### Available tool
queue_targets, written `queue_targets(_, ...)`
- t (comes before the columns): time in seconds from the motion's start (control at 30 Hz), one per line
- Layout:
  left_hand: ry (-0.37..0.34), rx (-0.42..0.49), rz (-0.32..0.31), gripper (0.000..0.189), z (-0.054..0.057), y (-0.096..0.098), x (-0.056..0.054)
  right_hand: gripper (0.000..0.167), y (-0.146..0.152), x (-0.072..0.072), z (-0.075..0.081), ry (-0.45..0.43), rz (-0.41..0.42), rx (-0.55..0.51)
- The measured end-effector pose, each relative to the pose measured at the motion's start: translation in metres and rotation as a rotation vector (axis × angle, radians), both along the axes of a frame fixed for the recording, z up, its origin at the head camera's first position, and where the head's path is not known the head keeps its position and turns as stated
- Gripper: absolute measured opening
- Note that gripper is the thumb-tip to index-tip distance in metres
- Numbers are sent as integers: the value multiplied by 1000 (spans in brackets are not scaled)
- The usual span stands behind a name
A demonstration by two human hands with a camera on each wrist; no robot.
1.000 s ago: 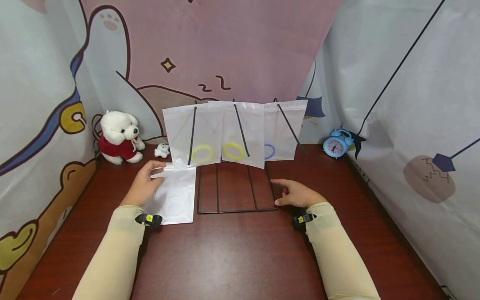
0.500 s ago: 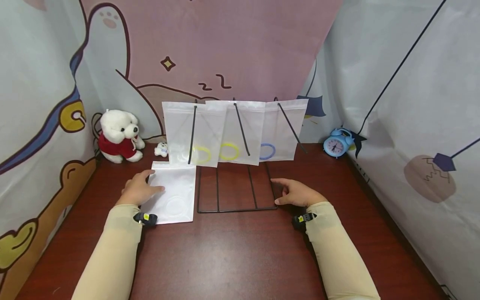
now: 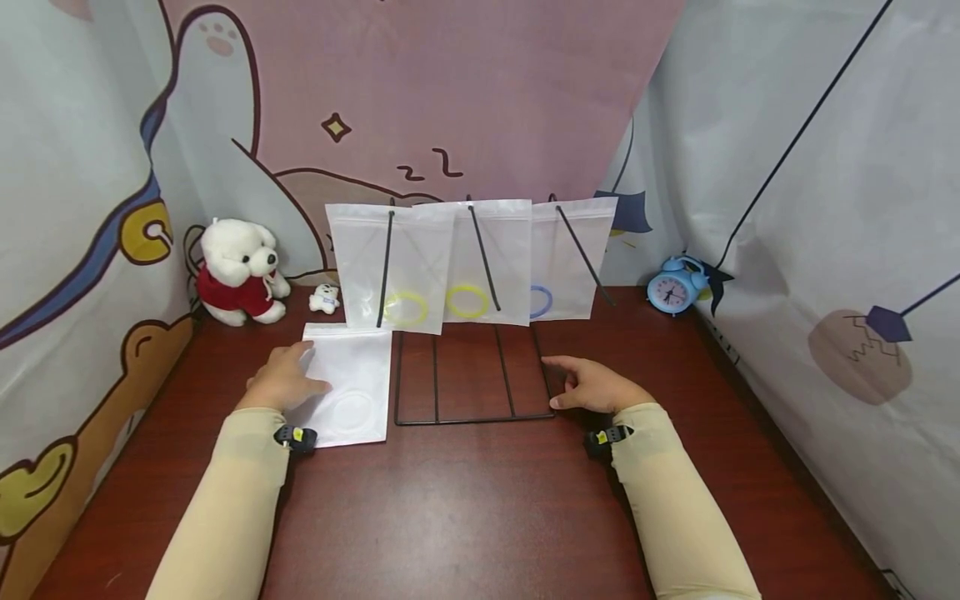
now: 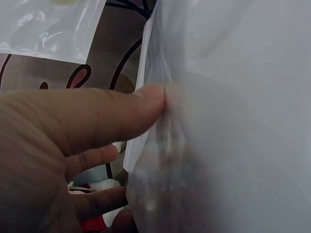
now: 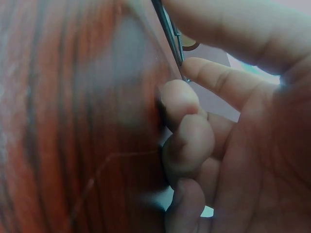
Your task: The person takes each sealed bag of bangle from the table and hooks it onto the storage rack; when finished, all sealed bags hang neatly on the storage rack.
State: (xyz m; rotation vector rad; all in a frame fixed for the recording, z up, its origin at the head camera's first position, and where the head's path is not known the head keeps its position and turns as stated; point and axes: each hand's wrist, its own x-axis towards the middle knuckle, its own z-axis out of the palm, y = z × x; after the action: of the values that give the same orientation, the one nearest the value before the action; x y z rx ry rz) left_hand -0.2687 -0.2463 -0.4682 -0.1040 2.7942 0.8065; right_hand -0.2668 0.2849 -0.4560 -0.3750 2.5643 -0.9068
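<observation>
At the left edge of a white zip bag (image 3: 348, 375) lying on the table, my left hand (image 3: 279, 382) pinches the plastic. In the left wrist view its thumb (image 4: 141, 104) lies over the bag's face, with the other fingers behind the edge. A faint ring outline shows in this bag. Beside it stands a black wire display rack (image 3: 472, 422). My right hand (image 3: 596, 386) rests at the rack's right side, index finger and thumb extended against the base bar, its remaining fingers bent on the tabletop. Three bags hang from the rack's prongs: two with yellow rings, and a rightmost bag (image 3: 573, 258) with a blue ring.
A white plush bear (image 3: 238, 267) in red and a tiny white bear figure (image 3: 324, 298) sit at the back left. A blue alarm clock (image 3: 672, 287) stands at the back right. Printed fabric walls enclose the dark red table (image 3: 472, 517).
My left hand has shifted back and left from the bag's top corner to its left edge. The hanging bags have swung a little. My right hand stays put.
</observation>
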Motion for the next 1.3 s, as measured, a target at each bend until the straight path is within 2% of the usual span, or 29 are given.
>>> queue_targets(0.17, -1, 15, 1, 93, 1, 0, 1, 81, 1, -1, -1, -2, -5, 1)
queue_targets(0.3, 23, 56, 1, 82, 0, 0, 2, 81, 1, -2, -2, -7, -5, 1)
queue_targets(0.47, 84, 159, -24, 64, -1, -1, 3, 81, 1, -1, -2, -8, -2, 1)
queue_targets(0.67, 122, 294, -28, 58, -2, -7, 2, 81, 1, -1, -1, -7, -2, -7)
queue_targets(0.9, 191, 379, 77, 57, 0, -15, 1, 82, 1, -1, -2, -11, -4, -12)
queue_targets(1.13, 204, 419, 109, 61, 3, -18, 2, 81, 1, -1, -2, -11, -9, -14)
queue_targets(1.2, 226, 419, 139, 59, 3, -18, 3, 81, 1, -1, -2, -11, -12, -14)
queue_targets(1.3, 273, 432, 216, 55, 3, -17, 4, 81, 1, -1, -2, -12, -12, -15)
